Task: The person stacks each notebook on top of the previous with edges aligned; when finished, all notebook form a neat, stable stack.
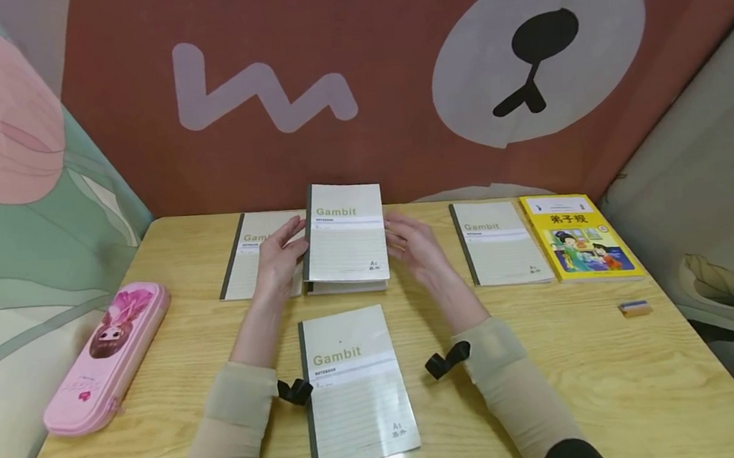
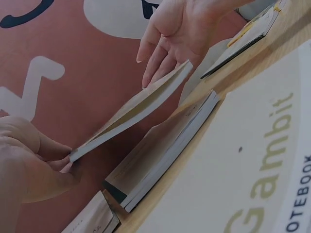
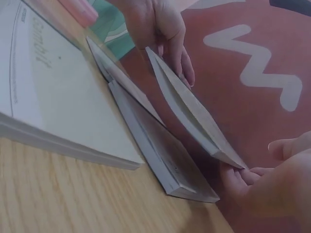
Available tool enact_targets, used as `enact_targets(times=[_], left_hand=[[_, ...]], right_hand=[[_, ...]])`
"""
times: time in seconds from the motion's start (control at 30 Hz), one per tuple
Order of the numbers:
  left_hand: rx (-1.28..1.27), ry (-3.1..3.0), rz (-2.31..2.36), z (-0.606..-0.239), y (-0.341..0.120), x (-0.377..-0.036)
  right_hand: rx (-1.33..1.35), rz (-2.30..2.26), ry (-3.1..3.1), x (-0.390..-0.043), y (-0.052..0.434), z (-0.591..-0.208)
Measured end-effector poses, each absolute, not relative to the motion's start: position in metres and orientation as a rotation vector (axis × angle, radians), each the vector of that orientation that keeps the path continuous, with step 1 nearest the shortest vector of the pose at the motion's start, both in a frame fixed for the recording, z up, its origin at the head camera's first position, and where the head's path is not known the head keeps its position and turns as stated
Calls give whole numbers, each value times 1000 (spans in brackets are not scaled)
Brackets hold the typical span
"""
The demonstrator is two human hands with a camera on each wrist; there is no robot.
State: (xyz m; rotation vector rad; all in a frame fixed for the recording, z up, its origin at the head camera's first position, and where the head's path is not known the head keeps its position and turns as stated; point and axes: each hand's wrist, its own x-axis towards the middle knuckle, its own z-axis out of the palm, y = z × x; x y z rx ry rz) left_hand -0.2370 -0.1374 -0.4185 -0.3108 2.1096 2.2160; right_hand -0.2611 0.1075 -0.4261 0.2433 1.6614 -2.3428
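Observation:
A Gambit notebook [image 1: 345,241] is held up just above another notebook [image 1: 348,286] lying on the table. My left hand [image 1: 278,254] pinches its dark spine edge between thumb and fingers, seen closer in the left wrist view. At the opposite edge, my right hand [image 1: 415,245] touches the notebook with fairly straight fingers. Its thumb stands apart from the cover in the right wrist view, where the raised notebook [image 3: 194,116] tilts over the lower notebook [image 3: 163,150]. A further Gambit notebook [image 1: 361,395] lies nearest me, between my forearms.
Behind my left hand lies a notebook [image 1: 241,271], partly covered. Toward the right are another notebook [image 1: 500,243], a yellow picture-cover book [image 1: 581,241] and a small eraser-like block [image 1: 635,308]. A pink pencil case [image 1: 108,357] sits at the table's left edge. A wall [image 1: 399,147] rises behind.

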Motion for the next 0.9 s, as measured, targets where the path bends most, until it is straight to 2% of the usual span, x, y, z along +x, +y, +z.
enact_targets(times=[0.9], left_hand=[[-286,2132,2054,-434,-136,-244]], right_hand=[[197,-2253,1728,-265,106,-442]])
